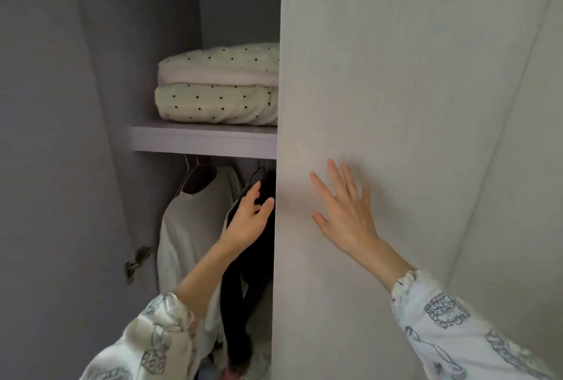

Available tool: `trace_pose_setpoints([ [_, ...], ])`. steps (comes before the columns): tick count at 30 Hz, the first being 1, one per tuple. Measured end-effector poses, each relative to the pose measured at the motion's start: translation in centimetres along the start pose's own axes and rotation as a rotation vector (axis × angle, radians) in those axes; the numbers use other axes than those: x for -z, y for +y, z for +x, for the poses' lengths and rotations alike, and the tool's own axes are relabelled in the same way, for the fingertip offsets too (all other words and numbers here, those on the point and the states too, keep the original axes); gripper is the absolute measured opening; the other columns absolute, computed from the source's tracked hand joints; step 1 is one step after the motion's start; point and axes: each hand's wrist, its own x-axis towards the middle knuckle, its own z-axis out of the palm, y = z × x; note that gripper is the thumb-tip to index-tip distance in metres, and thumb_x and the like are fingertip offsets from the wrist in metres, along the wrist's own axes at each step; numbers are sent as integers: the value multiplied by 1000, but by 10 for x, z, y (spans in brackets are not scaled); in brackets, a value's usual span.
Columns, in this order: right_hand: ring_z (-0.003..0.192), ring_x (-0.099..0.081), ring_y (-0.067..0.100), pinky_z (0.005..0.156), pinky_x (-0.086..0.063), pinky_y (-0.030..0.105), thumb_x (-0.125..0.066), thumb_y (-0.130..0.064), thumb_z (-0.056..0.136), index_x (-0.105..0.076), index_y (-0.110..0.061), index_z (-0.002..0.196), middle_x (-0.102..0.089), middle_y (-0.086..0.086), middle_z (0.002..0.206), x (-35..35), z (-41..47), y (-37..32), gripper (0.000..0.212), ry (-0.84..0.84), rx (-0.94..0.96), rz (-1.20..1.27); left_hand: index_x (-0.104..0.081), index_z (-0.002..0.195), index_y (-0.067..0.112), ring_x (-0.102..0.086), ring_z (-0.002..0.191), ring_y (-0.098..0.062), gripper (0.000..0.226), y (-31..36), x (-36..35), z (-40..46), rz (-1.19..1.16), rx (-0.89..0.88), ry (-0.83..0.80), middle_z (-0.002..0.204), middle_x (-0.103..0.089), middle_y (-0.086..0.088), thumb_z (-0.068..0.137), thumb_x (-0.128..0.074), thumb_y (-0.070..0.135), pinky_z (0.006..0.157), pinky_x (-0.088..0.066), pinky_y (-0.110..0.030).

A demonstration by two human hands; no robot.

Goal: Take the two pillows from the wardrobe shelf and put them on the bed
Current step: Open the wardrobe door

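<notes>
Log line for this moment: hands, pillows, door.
left hand: open, at door edge | right hand: flat on door | pillows: stacked on shelf, untouched

Soft, dim, even daylight from behind the viewer. The pale closed door (396, 105) is the brightest surface, with no glare. The wardrobe interior falls into grey-violet shadow, darkest among the hanging clothes (253, 288). A faint shadow sits beside the right hand (347, 215). Detail is slightly soft throughout. Straight edges bow toward the frame's corners.
</notes>
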Motion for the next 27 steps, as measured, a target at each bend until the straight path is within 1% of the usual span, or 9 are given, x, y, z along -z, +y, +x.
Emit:
trace_pose_setpoints([
  [3,143,19,27,109,-6,63,-57,-37,86,-9,-29,148,14,5,157,-5,11,14,78,-12,-25,-77,-8,150,19,-35,136,-19,65,16,-12,28,-66,-15,-47,156,-22,-7,97,-45,17,99,-29,-21],
  [6,142,22,29,111,-4,62,-58,-42,85,-3,-28,148,21,5,156,-14,16,17,84,-34,-57,-160,-29,144,25,-59,100,6,54,32,-17,44,-187,-37,-119,132,-52,4,94,-42,9,74,-45,-6],
  [7,141,22,30,110,-3,62,-57,-44,85,-1,-28,148,23,5,155,-17,17,17,86,-30,-65,-179,-39,136,25,-63,85,10,47,34,-18,47,-215,-50,-110,118,-59,8,93,-41,6,63,-47,-5],
  [9,141,23,30,110,-1,62,-54,-46,86,1,-27,148,26,5,154,-21,17,15,85,-22,-76,-193,-45,128,23,-65,79,6,44,33,-20,50,-260,-48,-73,104,-61,9,90,-39,2,56,-49,-7],
  [14,141,22,30,114,-14,55,-50,-39,90,-3,-25,148,28,4,153,-17,12,8,76,-1,-95,-113,-50,123,32,-65,76,5,48,24,-13,40,-327,-19,-89,99,-65,10,87,-38,2,58,-50,-11],
  [18,141,24,27,113,-28,40,-53,-35,90,0,-21,148,30,3,151,-15,-6,-12,81,22,-134,59,-49,131,27,-61,101,-14,58,18,0,24,-366,1,-139,105,-65,4,83,-32,-1,79,-51,-32],
  [21,140,26,23,106,-33,33,-58,-35,87,6,-21,148,36,-4,146,-11,-25,-30,89,43,-189,217,-57,115,37,-61,106,-20,57,17,11,4,-393,-6,-191,106,-66,2,82,-32,-2,86,-51,-41],
  [23,141,25,21,109,-25,32,-62,-32,86,9,-21,147,38,-8,143,-10,-39,-44,94,38,-229,343,-59,111,39,-61,106,-20,59,17,15,-13,-409,-17,-241,108,-66,1,80,-32,-3,86,-51,-42],
  [27,140,25,14,118,-6,36,-62,-21,87,19,-27,144,43,-14,139,-5,-68,-74,98,-23,-329,680,-55,123,33,-58,114,-23,62,20,20,-47,-452,-29,-341,120,-62,-6,79,-32,-4,93,-49,-47],
])
